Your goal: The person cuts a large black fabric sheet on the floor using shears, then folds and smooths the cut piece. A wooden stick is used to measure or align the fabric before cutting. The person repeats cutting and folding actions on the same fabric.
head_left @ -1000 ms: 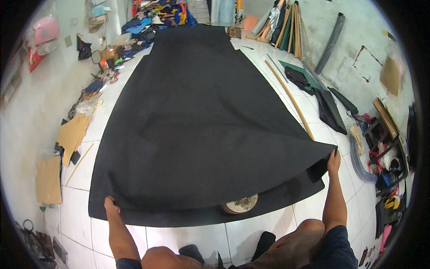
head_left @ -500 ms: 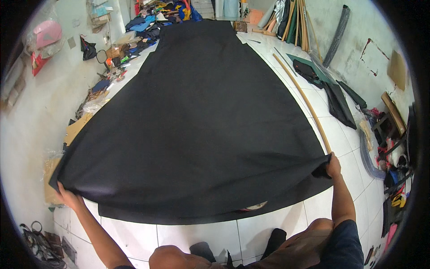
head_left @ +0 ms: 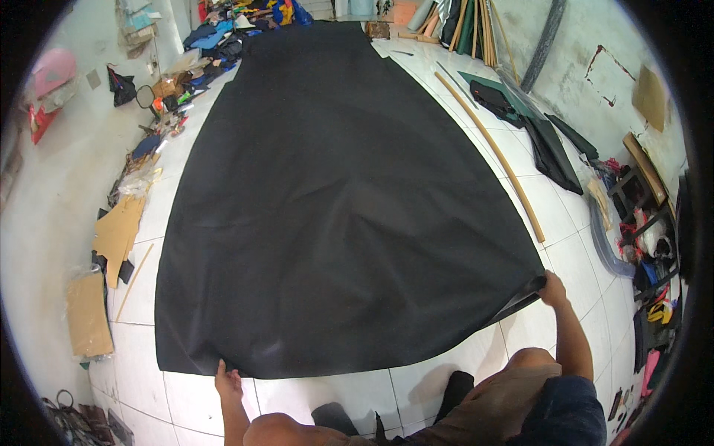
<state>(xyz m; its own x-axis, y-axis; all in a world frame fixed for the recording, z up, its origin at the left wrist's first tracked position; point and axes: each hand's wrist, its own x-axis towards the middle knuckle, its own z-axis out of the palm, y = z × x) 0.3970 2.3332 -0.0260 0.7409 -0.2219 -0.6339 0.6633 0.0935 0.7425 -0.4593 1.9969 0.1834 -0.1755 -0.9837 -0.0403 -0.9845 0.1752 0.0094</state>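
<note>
1 large black fabric sheet (head_left: pixel 335 201) lies flat, smooth, on white tiled floor (head_left: pixel 565 253).

one black cloth (head_left: pixel 335 208), two hands, one long wooden stick (head_left: pixel 491 152) and two cardboard pieces (head_left: pixel 89 316) lie in view.

Long wooden stick (head_left: pixel 491 152) lying on white tiled floor (head_left: pixel 573 260); cardboard pieces (head_left: pixel 119 234) and cloth scraps (head_left: pixel 216 37) lining the left wall.

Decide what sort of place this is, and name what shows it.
Probably a fabric or upholstery workshop: a long black cloth spread over the white tiled floor, rolls of material against the far wall, cardboard pieces alongside.
</note>
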